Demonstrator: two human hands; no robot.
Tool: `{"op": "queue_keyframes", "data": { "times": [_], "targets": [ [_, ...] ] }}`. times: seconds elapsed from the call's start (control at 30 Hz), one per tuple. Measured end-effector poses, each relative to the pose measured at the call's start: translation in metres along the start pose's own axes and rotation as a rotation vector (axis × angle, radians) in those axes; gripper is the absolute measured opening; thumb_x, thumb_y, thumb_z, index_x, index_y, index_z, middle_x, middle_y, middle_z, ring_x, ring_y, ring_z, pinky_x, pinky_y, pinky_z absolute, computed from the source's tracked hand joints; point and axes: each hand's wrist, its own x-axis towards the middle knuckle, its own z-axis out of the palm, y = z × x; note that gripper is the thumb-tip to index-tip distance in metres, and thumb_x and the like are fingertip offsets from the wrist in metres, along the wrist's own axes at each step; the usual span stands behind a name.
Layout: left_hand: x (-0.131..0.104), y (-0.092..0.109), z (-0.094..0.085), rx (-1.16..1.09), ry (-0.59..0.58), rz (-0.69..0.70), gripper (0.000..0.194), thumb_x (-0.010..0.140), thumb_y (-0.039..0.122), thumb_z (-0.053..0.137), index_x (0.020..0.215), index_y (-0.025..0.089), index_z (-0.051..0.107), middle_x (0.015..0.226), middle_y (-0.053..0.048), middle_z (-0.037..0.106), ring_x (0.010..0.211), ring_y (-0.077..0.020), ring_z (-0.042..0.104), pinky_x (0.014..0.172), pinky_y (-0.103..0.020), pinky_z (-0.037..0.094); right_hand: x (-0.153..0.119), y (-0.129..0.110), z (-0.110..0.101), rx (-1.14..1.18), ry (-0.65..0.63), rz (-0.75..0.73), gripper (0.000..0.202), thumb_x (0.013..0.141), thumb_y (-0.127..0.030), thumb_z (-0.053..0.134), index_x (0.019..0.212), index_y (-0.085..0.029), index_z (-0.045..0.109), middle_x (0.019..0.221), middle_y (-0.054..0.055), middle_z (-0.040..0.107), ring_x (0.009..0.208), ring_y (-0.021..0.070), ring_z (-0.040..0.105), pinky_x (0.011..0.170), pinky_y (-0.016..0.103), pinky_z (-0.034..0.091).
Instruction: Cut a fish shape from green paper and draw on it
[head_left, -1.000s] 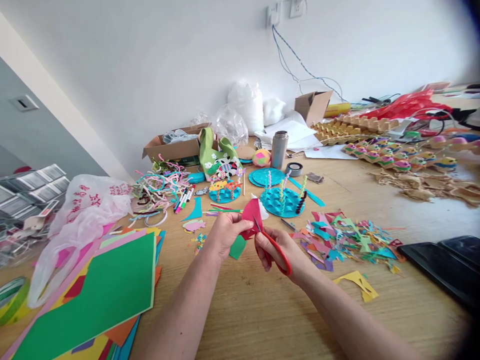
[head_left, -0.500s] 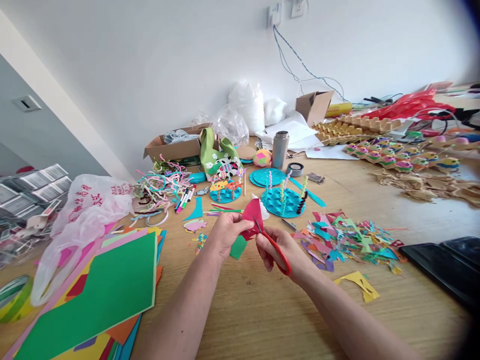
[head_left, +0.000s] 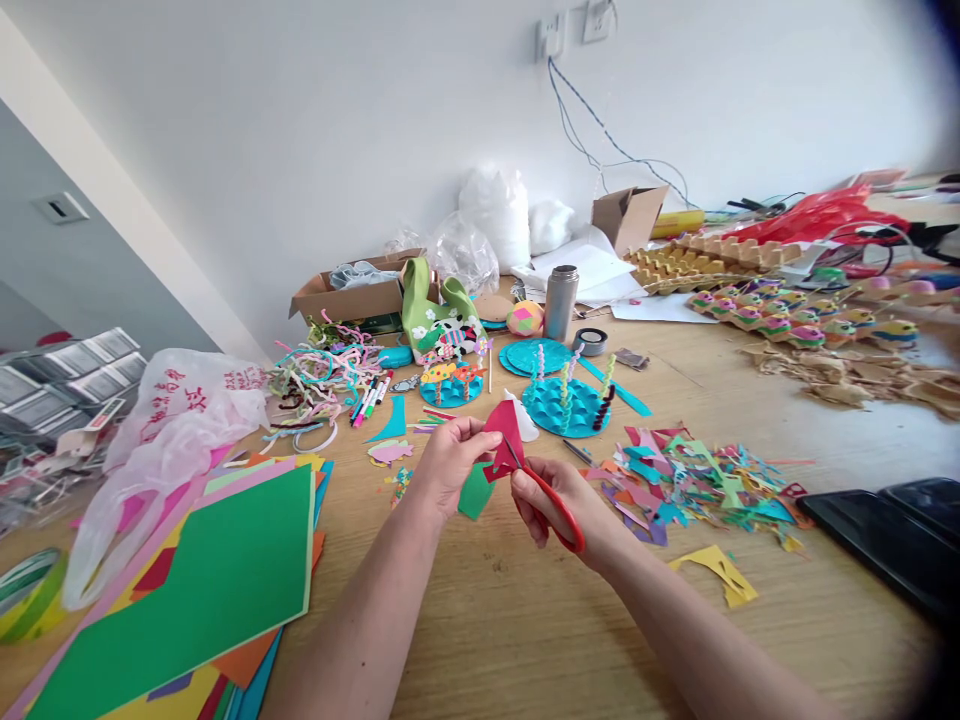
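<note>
A piece of red paper [head_left: 504,430] is pinched between the thumb and fingers of my left hand [head_left: 448,465]. My right hand [head_left: 559,500] grips red-handled scissors [head_left: 559,508], their blades lying across the red paper. Below the paper, a green paper piece [head_left: 475,490] rests on the table. Just behind it is a white glue bottle tip or similar white object [head_left: 525,418], partly covered by the paper. Farther back stands a blue round base [head_left: 566,405] with several fuzzy pipe-cleaner stems rising from it.
Colourful paper scraps [head_left: 697,480] lie to the right, beside a black phone-like device [head_left: 885,540]. Stacked coloured sheets [head_left: 225,560] cover the left front. Markers [head_left: 371,397], pipe cleaners [head_left: 322,370] and a metal bottle [head_left: 561,303] stand or lie farther back.
The scissors and red paper have shifted very slightly against each other, the blades now closer along the paper. Both hands keep nearly the same place.
</note>
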Motion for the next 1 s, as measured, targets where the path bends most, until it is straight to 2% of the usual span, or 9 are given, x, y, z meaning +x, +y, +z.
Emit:
{"op": "queue_keyframes", "data": {
  "times": [0.23,0.63,0.87,1.0],
  "targets": [
    [0.0014,-0.0030,-0.0008,-0.056,0.023,0.010,0.021,0.059,0.025,0.076,0.072,0.014,0.064,0.069,-0.003,0.066,0.066,-0.0135,0.061,0.068,-0.027,0.046,0.0008,-0.0026,0.0002,0.062,-0.009,-0.013,0.051,0.071,-0.068,0.060,0.066,-0.018,0.046,0.046,-0.005,0.050,0.034,0.0077,0.046,0.035,0.019,0.034],
    [0.0021,-0.0024,-0.0030,-0.204,0.026,-0.108,0.029,0.052,0.018,0.080,0.076,0.012,0.066,0.069,-0.003,0.067,0.058,-0.0092,0.058,0.060,-0.022,0.047,0.0009,-0.0026,0.0009,0.243,0.008,-0.047,0.056,0.073,-0.071,0.055,0.065,-0.016,0.050,0.046,-0.004,0.048,0.035,0.0074,0.044,0.035,0.019,0.035],
    [-0.0018,0.0014,-0.0015,-0.143,-0.093,-0.129,0.029,0.054,0.017,0.078,0.081,0.012,0.068,0.077,-0.004,0.069,0.062,-0.0095,0.059,0.059,-0.021,0.046,0.0019,0.0014,-0.0003,0.331,-0.027,-0.059,0.055,0.078,-0.068,0.053,0.067,-0.015,0.052,0.046,-0.003,0.050,0.034,0.0064,0.043,0.035,0.018,0.033],
    [-0.0035,0.0025,-0.0019,-0.108,-0.125,-0.126,0.031,0.055,0.018,0.076,0.085,0.012,0.070,0.084,-0.008,0.071,0.069,-0.0131,0.062,0.063,-0.023,0.046,0.0018,0.0015,0.0002,0.297,-0.029,-0.052,0.056,0.076,-0.070,0.055,0.064,-0.015,0.051,0.044,-0.003,0.049,0.033,0.0068,0.042,0.034,0.019,0.033]
  ]
}}
